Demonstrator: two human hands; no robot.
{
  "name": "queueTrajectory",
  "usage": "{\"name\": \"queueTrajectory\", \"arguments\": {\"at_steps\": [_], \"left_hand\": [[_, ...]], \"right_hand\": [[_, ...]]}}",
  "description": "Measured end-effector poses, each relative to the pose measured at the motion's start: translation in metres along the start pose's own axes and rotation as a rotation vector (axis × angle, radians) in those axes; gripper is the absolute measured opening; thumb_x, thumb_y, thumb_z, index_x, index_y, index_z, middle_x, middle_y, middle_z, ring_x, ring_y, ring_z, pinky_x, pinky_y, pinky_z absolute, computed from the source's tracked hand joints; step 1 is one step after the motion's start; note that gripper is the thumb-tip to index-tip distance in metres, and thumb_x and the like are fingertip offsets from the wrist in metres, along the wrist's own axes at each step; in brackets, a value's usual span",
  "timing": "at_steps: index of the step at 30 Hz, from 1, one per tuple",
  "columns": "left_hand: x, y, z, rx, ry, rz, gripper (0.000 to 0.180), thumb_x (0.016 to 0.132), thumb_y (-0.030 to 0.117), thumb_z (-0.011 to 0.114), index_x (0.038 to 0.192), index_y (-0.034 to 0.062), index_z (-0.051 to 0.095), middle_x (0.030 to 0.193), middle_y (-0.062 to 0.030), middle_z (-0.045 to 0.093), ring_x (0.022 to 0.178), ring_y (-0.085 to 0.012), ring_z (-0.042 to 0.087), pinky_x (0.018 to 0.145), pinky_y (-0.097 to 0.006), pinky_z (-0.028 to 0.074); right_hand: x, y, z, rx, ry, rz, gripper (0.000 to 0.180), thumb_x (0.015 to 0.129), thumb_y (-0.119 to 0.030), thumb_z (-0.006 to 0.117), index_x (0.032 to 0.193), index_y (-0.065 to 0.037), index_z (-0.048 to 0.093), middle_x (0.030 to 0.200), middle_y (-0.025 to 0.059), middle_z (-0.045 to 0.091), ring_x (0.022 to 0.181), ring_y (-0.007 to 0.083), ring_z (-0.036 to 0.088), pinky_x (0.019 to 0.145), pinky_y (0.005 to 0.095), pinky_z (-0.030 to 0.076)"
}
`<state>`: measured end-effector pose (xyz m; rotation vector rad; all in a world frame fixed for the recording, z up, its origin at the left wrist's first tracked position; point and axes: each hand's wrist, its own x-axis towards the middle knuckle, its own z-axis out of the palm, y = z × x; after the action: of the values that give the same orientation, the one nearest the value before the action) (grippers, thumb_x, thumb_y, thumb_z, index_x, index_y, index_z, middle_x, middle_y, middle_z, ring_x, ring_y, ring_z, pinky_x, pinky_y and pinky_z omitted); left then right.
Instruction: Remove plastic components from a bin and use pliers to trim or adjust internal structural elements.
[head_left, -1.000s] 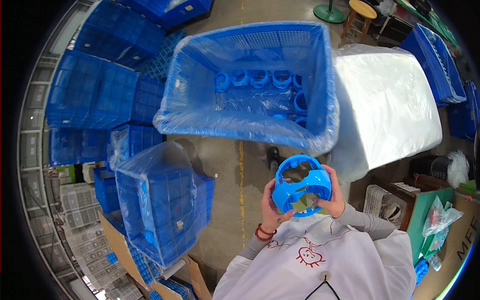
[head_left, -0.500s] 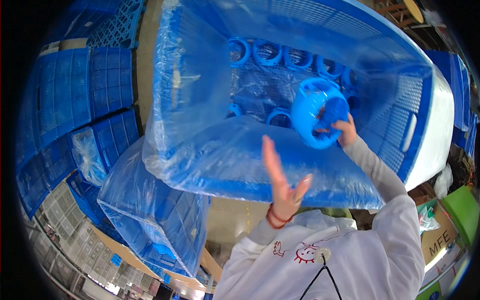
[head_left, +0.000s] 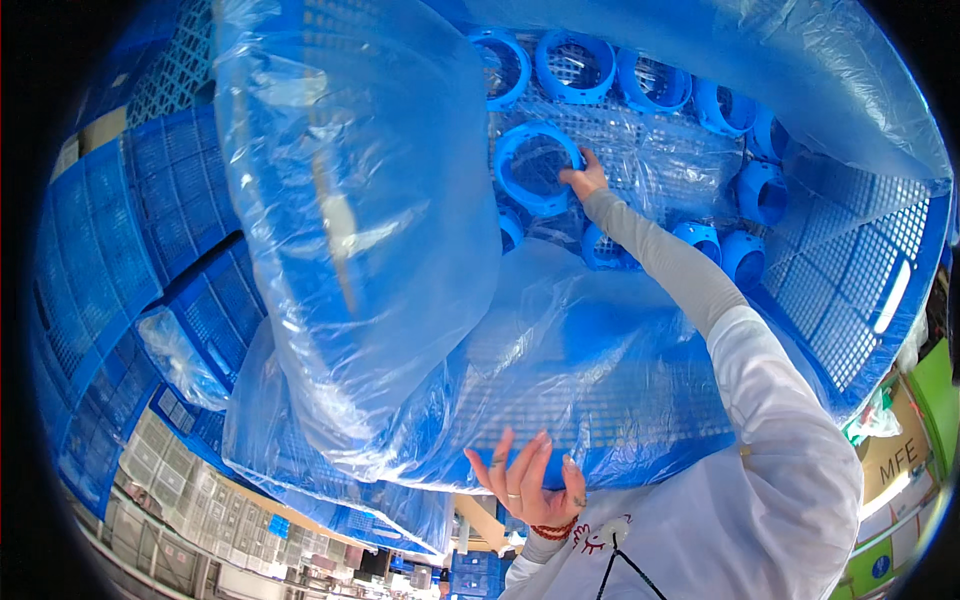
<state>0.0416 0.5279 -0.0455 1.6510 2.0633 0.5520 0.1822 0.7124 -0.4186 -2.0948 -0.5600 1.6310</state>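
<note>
We stretch our right hand (head_left: 587,178) out well ahead of us, its thumb and fingers closed in a grip. From that grip our right forearm (head_left: 670,243) slants back to the right, toward our shoulder. Nearer our body than the grip and well apart from it, our left hand (head_left: 528,480) stays low, open, its fingers spread and slightly bent.

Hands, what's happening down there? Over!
Right hand grips blue ring inside plastic-lined crate. Left hand empty, open, by crate's near edge. Other rings close by.
</note>
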Motion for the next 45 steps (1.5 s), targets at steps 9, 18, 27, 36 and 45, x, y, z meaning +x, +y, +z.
{"name": "queueTrajectory", "arguments": {"at_steps": [9,18,27,36,45], "left_hand": [[-0.008,-0.019,-0.001,-0.224,-0.005,0.19,0.017,0.076,0.007,0.055,0.081,-0.0018,0.069,0.041,0.003,0.034,0.038,-0.0117,0.033,0.057,-0.03,0.047],[-0.018,-0.019,0.006,-0.227,0.131,0.154,0.021,0.078,0.007,0.049,0.076,-0.0049,0.066,0.039,-0.0007,0.034,0.036,-0.0125,0.033,0.055,-0.031,0.046],[-0.012,-0.014,0.01,-0.251,0.143,0.164,0.019,0.079,0.008,0.051,0.074,-0.0031,0.066,0.039,0.0013,0.035,0.035,-0.0103,0.032,0.053,-0.029,0.046],[-0.012,-0.012,0.004,-0.189,0.166,0.13,0.02,0.08,0.009,0.051,0.075,-0.003,0.066,0.039,-0.0003,0.04,0.036,-0.0104,0.035,0.054,-0.03,0.047],[-0.016,0.002,0.019,-0.015,0.196,-0.113,0.019,0.085,0.011,0.052,0.081,0.0002,0.066,0.06,-0.0097,0.059,0.054,-0.0205,0.051,0.054,-0.033,0.042]], "right_hand": [[-0.027,0.079,-0.001,-0.206,0.067,0.059,0.075,0.062,-0.02,0.067,0.125,0.001,0.031,0.114,0.0304,0.049,0.105,0.0419,0.051,0.092,0.0415,0.041],[-0.037,0.106,0.029,-0.512,0.282,-0.102,0.081,0.069,-0.021,0.067,0.135,-0.003,0.024,0.134,0.0283,0.029,0.126,0.0414,0.028,0.106,0.0432,0.025],[0.005,-0.007,-0.003,-1.062,-0.478,-0.462,0.072,0.07,-0.021,0.062,0.135,-0.011,0.033,0.138,0.017,0.031,0.125,0.0396,0.032,0.1,0.0516,0.032],[-0.015,0.065,0.017,-0.946,-0.476,-0.242,0.053,0.076,-0.013,0.056,0.126,-0.006,0.04,0.133,0.0206,0.032,0.121,0.0441,0.034,0.096,0.0504,0.039],[-0.076,0.007,-0.043,-0.965,-0.228,-0.491,0.059,0.069,-0.022,0.062,0.122,-0.004,0.044,0.128,0.0218,0.042,0.117,0.0376,0.041,0.092,0.0489,0.04]]}}
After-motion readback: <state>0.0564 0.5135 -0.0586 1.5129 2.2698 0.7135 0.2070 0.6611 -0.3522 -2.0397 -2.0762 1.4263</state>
